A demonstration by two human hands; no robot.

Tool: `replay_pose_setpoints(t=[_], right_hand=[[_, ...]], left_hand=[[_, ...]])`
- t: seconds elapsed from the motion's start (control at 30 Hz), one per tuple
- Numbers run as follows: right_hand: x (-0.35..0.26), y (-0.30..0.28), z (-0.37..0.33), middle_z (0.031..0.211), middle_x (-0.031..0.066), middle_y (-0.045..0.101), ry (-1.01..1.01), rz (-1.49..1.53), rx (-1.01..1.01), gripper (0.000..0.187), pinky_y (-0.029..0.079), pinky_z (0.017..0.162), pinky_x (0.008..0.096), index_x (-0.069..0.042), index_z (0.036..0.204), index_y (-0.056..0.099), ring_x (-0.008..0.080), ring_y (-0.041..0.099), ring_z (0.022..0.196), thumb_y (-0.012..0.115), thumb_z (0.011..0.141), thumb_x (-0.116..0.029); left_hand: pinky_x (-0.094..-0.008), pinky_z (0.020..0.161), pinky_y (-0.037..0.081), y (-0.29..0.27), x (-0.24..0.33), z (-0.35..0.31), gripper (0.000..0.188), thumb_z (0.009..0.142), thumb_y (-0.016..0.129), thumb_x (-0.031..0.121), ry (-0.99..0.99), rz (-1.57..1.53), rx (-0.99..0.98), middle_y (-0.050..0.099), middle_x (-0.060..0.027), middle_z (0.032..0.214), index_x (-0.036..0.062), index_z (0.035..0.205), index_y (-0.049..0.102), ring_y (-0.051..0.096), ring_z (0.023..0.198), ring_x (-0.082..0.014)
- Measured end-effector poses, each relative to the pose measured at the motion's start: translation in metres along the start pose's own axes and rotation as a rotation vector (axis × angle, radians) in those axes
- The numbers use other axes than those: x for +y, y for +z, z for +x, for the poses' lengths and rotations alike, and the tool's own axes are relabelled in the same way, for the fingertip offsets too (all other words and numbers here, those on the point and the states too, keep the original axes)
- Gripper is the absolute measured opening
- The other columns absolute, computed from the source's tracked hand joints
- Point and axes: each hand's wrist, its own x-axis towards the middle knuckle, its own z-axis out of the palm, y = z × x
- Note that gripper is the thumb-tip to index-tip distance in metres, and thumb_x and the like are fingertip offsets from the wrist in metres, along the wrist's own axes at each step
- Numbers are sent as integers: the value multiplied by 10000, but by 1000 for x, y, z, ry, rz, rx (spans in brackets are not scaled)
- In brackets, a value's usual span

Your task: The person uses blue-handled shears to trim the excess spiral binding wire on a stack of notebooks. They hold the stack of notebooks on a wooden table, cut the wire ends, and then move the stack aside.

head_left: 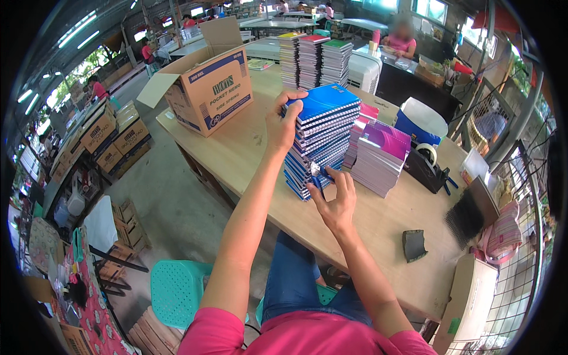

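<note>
Blue notebook stack (331, 97): a tall, uneven pile with glossy blue covers, its spiral-bound edges shown in pale rows, is stood on the bench (266, 100), between an open cardboard box (210, 94) and shorter purple notebooks (381, 157). Its upper left corner is gripped by the left hand (285, 118), thumb and fingers pressed to the cover and edge. Low on its near side, a blue-handled tool (319, 176) is pinched between the thumb and fingers of the right hand (338, 204). The box's flaps are raised; its contents are hidden. A blue-and-white tub (421, 121) is placed farther right, its contents unclear. Green and dark blue lettering is printed on the box, and dark lettering is borne by cartons (109, 139) at left.
</note>
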Motion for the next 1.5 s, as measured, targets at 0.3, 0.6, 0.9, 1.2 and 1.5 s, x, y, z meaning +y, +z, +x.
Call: replay_pose_setpoints(t=[0.3,0.6,0.9,1.2,1.5], right_hand=[[4,13,-1,968,114,622,5,39,31,467,473,801,426,-34,1100,628,295,595,923,827,735,-248],[11,-26,35,792,137,661,1155,1323,-685,347,527,556,347,15,987,616,220,637,591,685,920,-318],[9,-12,-12,964,103,591,251,133,-94,438,430,789,444,-84,1094,628,299,567,961,787,771,-334],[15,-4,-7,997,77,572,92,81,81,462,404,804,422,-112,1130,621,273,546,946,795,763,-334],[8,2,10,979,91,561,107,20,60,475,413,838,428,-106,1139,615,281,544,945,795,763,-334]], left_hand=[[-270,860,459,-1,2,1,212,902,579,134,44,-12,-30,684,-57,1050,25,1048,688,583,939,-124],[-281,875,451,1,2,-2,262,913,552,173,21,34,-25,674,-78,1073,9,1061,694,578,935,-137],[-302,940,412,-2,-9,6,264,951,526,214,-31,-49,5,663,-93,1147,17,1033,681,555,1002,-149],[-321,928,489,-6,-7,9,356,938,496,275,-68,6,-50,613,-112,1141,-4,1131,605,607,1025,-174],[-354,930,512,3,-4,6,364,931,504,277,-71,-13,-33,613,-129,1162,-7,1143,587,620,1048,-205]])
